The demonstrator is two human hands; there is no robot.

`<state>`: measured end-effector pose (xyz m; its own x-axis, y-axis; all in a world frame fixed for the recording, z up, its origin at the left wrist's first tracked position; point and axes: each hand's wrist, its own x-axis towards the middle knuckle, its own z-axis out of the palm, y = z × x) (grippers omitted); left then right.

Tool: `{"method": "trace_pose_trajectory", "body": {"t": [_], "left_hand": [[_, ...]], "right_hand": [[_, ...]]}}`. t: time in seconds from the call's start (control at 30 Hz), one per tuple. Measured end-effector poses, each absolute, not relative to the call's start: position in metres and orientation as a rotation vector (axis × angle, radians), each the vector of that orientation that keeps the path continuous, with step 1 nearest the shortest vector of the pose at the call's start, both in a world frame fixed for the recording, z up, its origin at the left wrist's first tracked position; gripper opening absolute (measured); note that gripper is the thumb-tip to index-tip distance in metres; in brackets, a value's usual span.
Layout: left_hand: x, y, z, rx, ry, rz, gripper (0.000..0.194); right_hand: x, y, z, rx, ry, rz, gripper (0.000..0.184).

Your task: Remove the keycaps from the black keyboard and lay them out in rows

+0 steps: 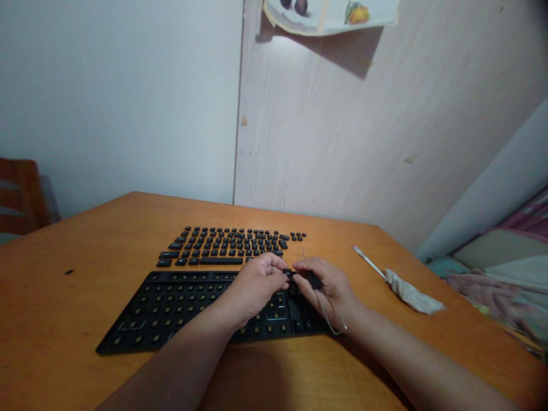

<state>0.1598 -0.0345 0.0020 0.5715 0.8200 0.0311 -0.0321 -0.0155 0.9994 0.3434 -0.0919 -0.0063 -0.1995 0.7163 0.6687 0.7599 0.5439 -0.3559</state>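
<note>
Left hand (253, 285) and right hand (331, 285) meet over a black keyboard (188, 297) on the bench (77, 331).
The left pinches a small black keycap (288, 273); the right curls round a black tool (315, 280) with a thin wire (327, 315). Beyond the keyboard, loose keycaps (223, 253) lie in rows, before a pale wall (149, 103).
</note>
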Motion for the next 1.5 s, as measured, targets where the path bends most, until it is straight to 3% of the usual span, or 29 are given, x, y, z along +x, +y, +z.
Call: {"method": "trace_pose_trajectory", "body": {"t": [0.23, 0.43, 0.77, 1.17, 1.5], "left_hand": [[0.161, -0.036, 0.003, 1.411, 0.711, 0.777, 0.014], [0.159, -0.039, 0.007, 1.402, 0.724, 0.755, 0.025], [0.155, -0.033, 0.015, 1.422, 0.893, 0.903, 0.030], [0.151, -0.029, 0.013, 1.449, 0.920, 0.899, 0.031], [0.150, -0.027, 0.013, 1.436, 0.954, 0.924, 0.029]], "right_hand": [[0.346, -0.092, -0.005, -1.216, -2.066, -0.127, 0.019], [0.345, -0.093, -0.002, -1.257, -2.086, -0.114, 0.015], [0.402, -0.054, 0.013, -1.523, -1.762, 0.106, 0.024], [0.457, 0.026, -0.040, -1.887, -1.703, -0.059, 0.022], [0.457, 0.043, -0.050, -2.011, -1.705, -0.070, 0.024]]}}
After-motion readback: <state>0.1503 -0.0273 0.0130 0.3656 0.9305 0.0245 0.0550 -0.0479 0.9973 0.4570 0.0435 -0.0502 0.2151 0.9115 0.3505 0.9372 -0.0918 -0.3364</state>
